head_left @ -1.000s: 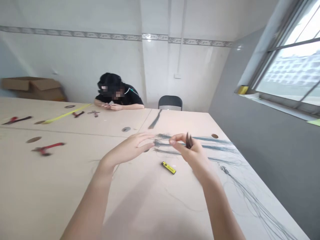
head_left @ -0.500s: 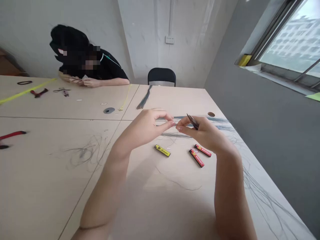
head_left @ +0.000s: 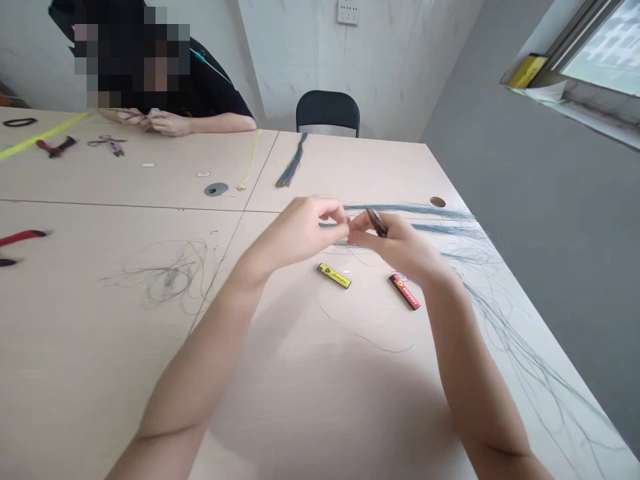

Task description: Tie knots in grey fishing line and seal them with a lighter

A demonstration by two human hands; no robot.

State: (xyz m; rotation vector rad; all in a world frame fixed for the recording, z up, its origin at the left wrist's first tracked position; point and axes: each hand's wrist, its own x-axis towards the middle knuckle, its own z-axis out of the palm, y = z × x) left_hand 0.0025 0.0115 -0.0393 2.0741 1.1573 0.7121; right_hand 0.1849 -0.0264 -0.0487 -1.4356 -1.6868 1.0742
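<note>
My left hand is closed in a pinch, thumb against fingertips, above the table. Whatever lies in that pinch is too small to make out. Its fingertips meet those of my right hand, also closed. A dark pointed metal tool is tucked in my right hand, its tip showing above the fingers. Bundles of thin blue-grey strands lie behind and under both hands. Nearer to me are a yellow lighter and a red lighter. One thin loose strand curves on the table in front.
A tangle of strands lies to the left, and long strands trail along the right edge. Another person sits across the table. Red-handled pliers and a strand bundle lie at the back. A black chair stands behind.
The view has tilted down and come closer. My hands have drawn together until the fingertips touch. The second red lighter is now hidden by my right arm.
</note>
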